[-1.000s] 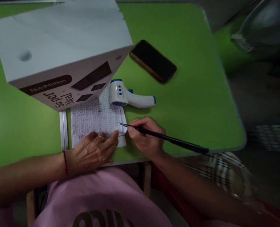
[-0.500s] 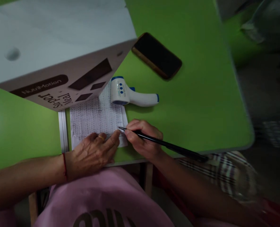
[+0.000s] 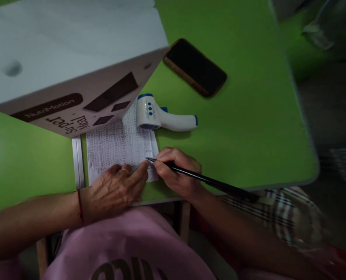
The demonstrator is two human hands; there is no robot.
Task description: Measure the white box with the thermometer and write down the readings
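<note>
A sheet of paper (image 3: pixel 111 146) covered in dense dark writing lies near the front edge of the green table. My left hand (image 3: pixel 118 186) rests flat across its lower edge, fingers stretched toward the right; a ring and a red wrist cord show on it. In my right hand (image 3: pixel 178 171) a long black pen (image 3: pixel 208 179) is pinched, its tip on the right part of the sheet, just beyond my left index finger. A white and blue infrared thermometer (image 3: pixel 164 116) lies over the sheet's upper right corner.
A large white box (image 3: pixel 79 42) with printed lettering stands at the upper left, over the paper's far end. A dark phone (image 3: pixel 195 67) lies right of it. A metal strip (image 3: pixel 78 163) crosses the table (image 3: pixel 248 128). Checked fabric (image 3: pixel 280 210) hangs below the right edge.
The view has shifted very slightly, so the phone and table edge appear a little farther right. Both hands and the pen keep nearly the same place on the paper.
</note>
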